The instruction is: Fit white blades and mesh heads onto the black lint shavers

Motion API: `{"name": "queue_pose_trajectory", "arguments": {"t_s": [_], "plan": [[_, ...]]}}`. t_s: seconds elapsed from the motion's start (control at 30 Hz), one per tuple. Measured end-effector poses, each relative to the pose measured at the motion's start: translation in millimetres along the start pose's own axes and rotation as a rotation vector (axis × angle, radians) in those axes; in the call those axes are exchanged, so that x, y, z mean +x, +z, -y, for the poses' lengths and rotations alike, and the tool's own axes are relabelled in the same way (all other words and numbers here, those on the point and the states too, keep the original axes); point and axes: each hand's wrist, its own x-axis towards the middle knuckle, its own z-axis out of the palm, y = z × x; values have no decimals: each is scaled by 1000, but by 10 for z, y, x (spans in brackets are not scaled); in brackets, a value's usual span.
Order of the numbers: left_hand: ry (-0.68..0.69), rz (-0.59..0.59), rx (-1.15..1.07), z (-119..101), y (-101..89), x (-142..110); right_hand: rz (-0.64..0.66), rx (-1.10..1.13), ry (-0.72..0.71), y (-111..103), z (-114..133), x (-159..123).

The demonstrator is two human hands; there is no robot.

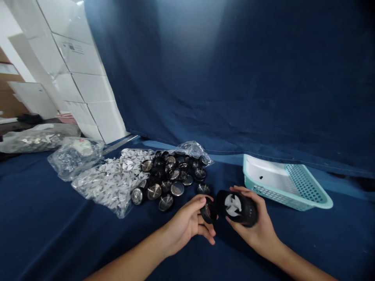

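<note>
My left hand (187, 223) holds a small round black cap (208, 210) between fingers and thumb, its rim facing my right hand. My right hand (254, 226) grips a black cylindrical body (236, 207) with a white fan-shaped insert (233, 205) showing at its open end. The cap and the body are very close together, and I cannot tell whether they touch. Just beyond my hands lies a heap of black-rimmed round metal mesh filters (166, 175), beside a clear plastic bag of small white pieces (111, 183).
A teal plastic basket (288, 183) with a white interior stands to the right of my hands. Further plastic bags (74, 156) lie at the left. Dark blue cloth (58, 218) covers the work surface and hangs behind it. White cartons (88, 86) are stacked at the back left.
</note>
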Motion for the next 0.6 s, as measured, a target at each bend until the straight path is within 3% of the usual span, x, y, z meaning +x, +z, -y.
{"name": "queue_pose_trajectory", "arguments": {"t_s": [0.13,0.23,0.37,0.47,0.6], "plan": [[-2,-29,-128,-15,-50,1,172,330,409,16,166,21],[0,-33,-188,-49,-73,21,276,492,527,34,230,6],[110,-100,-113,-141,-68,32,352,561,580,34,200,0],[220,-207,181,-208,-71,6,404,461,517,-38,105,48],[394,-277,924,-239,-92,-52,497,294,451,-187,12,158]]}}
